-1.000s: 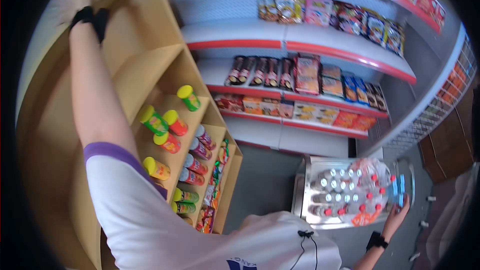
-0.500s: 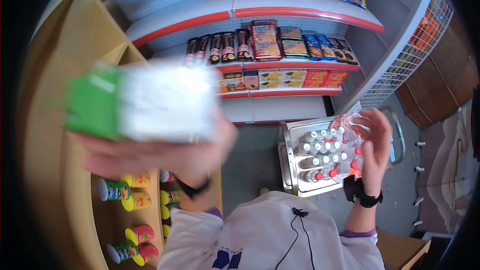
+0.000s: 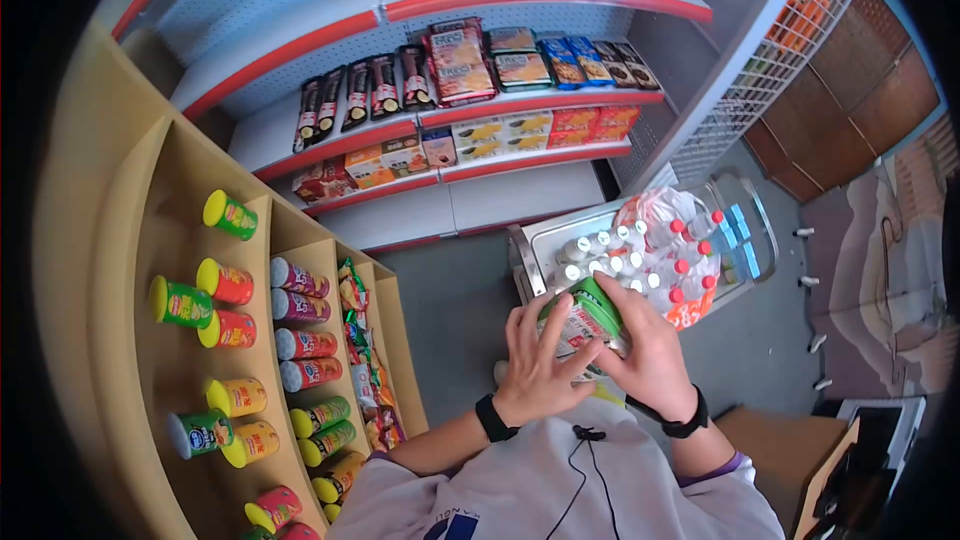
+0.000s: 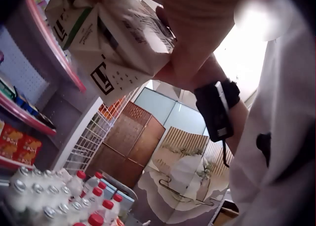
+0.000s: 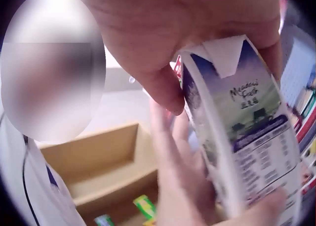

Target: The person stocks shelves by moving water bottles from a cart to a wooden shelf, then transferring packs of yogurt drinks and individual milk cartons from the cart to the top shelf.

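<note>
Both hands hold one carton (image 3: pixel 586 318), green and white in the head view, above the near edge of the metal trolley. My left hand (image 3: pixel 540 372) grips its left side, with fingers spread over it. On the right, my right hand (image 3: pixel 652 358) has its fingers and thumb round the carton. Printed end flaps of the carton (image 4: pixel 116 48) show in the left wrist view. The right wrist view shows a printed panel of the carton (image 5: pixel 256 107), with the right hand (image 5: pixel 197 33) over its top and the left hand (image 5: pixel 180 171) lower down.
Clear bottles (image 3: pixel 665 262), some red-capped, stand in the trolley (image 3: pixel 545 272) beyond the hands. A wooden shelf unit (image 3: pixel 150 180) with snack tubes (image 3: pixel 225 282) is at left. Red-edged shelves (image 3: pixel 520 202) of packaged snacks lie ahead, a wire rack (image 3: pixel 770 70) at right.
My left hand has come from the far upper left with the carton, down to the front of the body. My right hand has left the trolley's side and taken hold of the carton too.
</note>
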`<state>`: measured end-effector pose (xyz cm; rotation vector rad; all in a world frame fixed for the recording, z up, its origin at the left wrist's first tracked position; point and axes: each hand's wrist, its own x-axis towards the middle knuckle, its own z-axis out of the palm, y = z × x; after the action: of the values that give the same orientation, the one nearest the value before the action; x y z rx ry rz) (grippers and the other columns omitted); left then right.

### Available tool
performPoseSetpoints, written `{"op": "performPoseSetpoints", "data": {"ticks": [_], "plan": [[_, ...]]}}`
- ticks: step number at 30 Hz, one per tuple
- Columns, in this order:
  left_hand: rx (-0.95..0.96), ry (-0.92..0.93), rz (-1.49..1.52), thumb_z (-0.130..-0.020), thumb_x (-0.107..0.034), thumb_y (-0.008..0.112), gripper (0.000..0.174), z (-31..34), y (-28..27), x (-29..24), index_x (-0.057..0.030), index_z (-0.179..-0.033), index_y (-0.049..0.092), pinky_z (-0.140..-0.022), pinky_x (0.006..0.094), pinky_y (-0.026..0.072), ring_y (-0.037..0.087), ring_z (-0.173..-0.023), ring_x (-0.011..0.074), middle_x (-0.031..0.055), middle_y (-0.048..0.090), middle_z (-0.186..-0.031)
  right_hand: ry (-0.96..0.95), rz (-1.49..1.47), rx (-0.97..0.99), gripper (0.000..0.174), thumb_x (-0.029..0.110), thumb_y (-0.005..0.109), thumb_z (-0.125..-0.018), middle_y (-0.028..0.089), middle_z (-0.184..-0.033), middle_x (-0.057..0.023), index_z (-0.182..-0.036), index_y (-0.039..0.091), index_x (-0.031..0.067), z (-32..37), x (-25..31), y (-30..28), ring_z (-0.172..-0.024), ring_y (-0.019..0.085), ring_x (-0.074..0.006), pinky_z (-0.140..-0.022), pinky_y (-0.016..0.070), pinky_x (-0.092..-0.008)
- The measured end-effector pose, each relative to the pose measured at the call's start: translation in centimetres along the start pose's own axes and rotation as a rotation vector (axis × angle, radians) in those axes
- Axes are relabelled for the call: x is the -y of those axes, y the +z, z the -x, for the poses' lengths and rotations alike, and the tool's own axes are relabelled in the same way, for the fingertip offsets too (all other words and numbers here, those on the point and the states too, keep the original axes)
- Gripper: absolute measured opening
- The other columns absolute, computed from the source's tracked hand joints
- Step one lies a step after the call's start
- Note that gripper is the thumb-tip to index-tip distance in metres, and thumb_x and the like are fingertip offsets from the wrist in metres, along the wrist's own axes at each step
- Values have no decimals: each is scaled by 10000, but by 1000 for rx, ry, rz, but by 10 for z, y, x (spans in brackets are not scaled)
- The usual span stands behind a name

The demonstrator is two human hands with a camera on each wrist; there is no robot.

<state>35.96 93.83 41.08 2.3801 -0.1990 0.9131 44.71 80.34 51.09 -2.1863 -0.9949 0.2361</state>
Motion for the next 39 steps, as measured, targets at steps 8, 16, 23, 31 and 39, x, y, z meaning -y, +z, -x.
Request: {"op": "performPoseSetpoints", "data": {"ticks": [8,16,23,31,39], "plan": [[187,-104,100,-596,-243,795,752,26,41,-27,-268,-1285,495,-965,608,322,342,-1288,469,208,260,-1490,57,104,-92,599,284,713,-814,617,-1010,-146,-1313,486,44,39,-51,13,-813,653,-326,-650,533,-391],[188,-61,-10,-681,-392,843,1001,-3,90,-58,-301,-1473,238,-1036,659,267,321,-1336,471,239,226,-1507,-24,89,-66,568,282,702,-825,580,-946,-131,-1297,501,39,52,-124,-34,-753,640,-324,-621,526,-393],[275,-460,-28,-815,-149,719,743,-25,149,-97,19,-1430,337,-1116,510,254,432,-1285,371,208,455,-1401,78,323,-298,557,292,728,-821,595,-942,-102,-1302,527,95,90,-265,-136,-703,633,-257,-574,519,-354],[418,-622,-200,-854,-133,680,583,-7,179,-146,-56,-1387,457,-1126,518,243,544,-1184,290,154,591,-1247,114,636,-189,494,270,715,-818,587,-943,-70,-1247,550,86,103,-460,-175,-747,644,-251,-596,521,-368],[429,-709,-253,-847,-116,680,508,3,182,-176,-71,-1330,531,-1110,519,266,605,-1077,287,134,636,-1162,23,530,-113,510,253,699,-838,609,-1019,-98,-1287,521,91,74,-550,-111,-787,665,-281,-638,545,-374]]}}
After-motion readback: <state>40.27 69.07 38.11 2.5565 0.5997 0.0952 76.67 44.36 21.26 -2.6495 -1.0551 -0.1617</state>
